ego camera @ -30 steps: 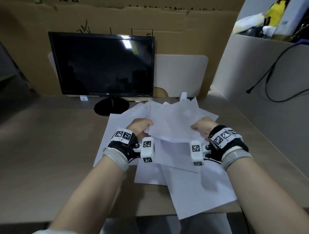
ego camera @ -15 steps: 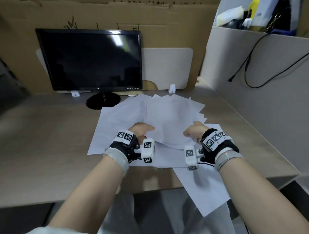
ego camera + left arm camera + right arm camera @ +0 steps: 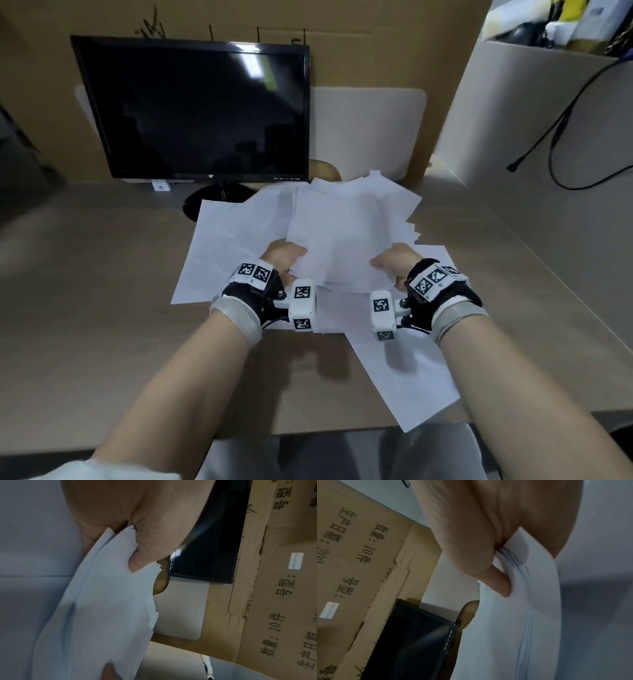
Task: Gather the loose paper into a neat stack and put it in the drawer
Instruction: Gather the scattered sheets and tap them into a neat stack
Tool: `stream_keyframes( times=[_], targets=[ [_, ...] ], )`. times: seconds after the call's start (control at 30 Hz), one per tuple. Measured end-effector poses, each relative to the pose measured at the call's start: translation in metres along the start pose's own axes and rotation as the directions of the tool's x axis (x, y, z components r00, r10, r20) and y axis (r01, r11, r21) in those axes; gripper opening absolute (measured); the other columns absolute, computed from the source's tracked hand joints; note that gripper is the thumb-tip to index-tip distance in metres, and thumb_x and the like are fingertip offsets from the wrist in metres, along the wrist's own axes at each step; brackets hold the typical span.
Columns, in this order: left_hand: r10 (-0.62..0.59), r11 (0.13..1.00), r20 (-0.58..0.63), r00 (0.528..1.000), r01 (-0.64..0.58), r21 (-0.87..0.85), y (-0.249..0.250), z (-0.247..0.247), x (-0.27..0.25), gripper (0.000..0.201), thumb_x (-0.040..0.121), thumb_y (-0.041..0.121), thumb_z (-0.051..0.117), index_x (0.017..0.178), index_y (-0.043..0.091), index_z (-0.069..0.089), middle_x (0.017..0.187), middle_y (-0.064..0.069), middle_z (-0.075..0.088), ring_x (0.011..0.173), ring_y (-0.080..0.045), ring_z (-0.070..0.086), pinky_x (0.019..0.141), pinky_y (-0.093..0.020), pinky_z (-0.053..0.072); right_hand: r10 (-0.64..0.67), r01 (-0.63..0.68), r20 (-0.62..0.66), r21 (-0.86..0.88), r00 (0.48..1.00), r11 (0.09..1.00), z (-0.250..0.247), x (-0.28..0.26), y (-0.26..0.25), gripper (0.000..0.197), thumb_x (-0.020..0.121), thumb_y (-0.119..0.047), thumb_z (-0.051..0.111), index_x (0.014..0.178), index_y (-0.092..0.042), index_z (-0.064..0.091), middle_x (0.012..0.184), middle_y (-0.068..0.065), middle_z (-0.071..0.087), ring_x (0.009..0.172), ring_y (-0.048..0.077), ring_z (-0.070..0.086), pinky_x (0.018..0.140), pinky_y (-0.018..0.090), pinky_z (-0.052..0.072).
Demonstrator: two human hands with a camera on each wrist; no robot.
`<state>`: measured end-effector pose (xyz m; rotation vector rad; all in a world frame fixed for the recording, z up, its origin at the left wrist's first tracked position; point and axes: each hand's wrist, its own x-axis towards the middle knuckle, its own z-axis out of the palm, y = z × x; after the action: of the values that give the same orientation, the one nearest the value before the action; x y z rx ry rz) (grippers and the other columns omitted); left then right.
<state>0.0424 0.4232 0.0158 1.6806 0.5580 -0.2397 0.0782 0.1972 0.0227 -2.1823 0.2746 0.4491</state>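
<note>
A bunch of white paper sheets [image 3: 342, 233] is held up over the desk, its far edges fanned and uneven. My left hand [image 3: 284, 257] grips the bunch's near left corner, thumb on top, as the left wrist view shows on the paper [image 3: 106, 601]. My right hand [image 3: 394, 263] pinches the near right corner; the right wrist view shows the layered sheet edges [image 3: 520, 563] under the thumb. More loose sheets [image 3: 233, 246] lie flat on the desk beneath, and one sheet [image 3: 411, 377] hangs over the desk's front edge. No drawer is in view.
A dark monitor [image 3: 195, 106] on a round stand sits at the back left of the wooden desk [image 3: 85, 291]. Cardboard [image 3: 376, 44] lines the back wall. A grey partition [image 3: 513, 120] with a black cable [image 3: 561, 123] bounds the right side.
Both hands keep their grip on the bunch and have drawn slightly closer together. The bunch stands a little more upright and compact. The head view has shifted.
</note>
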Motion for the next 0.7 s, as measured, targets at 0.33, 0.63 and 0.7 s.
stream_keyframes(
  times=[0.33,0.63,0.7],
  targets=[
    [-0.004,1.000,0.047,0.999,0.005,-0.028,0.011,0.002,-0.021,0.012,0.087,0.002,0.060,0.099,-0.002,0.061,0.090,-0.017,0.059,0.069,-0.033,0.062,0.056,-0.031,0.057,-0.048,0.046,-0.064,-0.041,0.997,0.998,-0.011,0.008,-0.006,0.044,0.092,-0.007,0.059,0.134,0.004,0.053,0.120,0.019,0.057,0.097,0.019,0.048,0.086,0.032,0.045],
    [0.048,0.959,0.085,0.995,-0.070,0.273,0.000,0.043,-0.071,0.061,0.067,0.016,0.074,0.122,-0.005,0.059,0.125,-0.018,0.065,0.113,-0.038,0.066,0.097,-0.040,0.053,-0.028,-0.008,-0.122,-0.288,0.992,0.957,-0.050,-0.061,0.037,0.017,0.097,-0.009,0.051,0.082,-0.016,0.047,0.109,0.008,0.046,0.096,0.021,0.045,0.078,0.028,0.040],
    [0.063,0.934,0.082,0.995,-0.088,0.346,-0.009,0.047,-0.072,0.054,0.073,0.019,0.076,0.122,-0.001,0.063,0.123,-0.015,0.067,0.113,-0.035,0.066,0.091,-0.035,0.053,-0.011,-0.041,-0.144,-0.356,0.990,0.934,-0.052,-0.069,0.047,0.003,0.097,-0.011,0.051,0.098,-0.013,0.048,0.114,0.009,0.052,0.099,0.023,0.051,0.079,0.027,0.040]
  ],
)
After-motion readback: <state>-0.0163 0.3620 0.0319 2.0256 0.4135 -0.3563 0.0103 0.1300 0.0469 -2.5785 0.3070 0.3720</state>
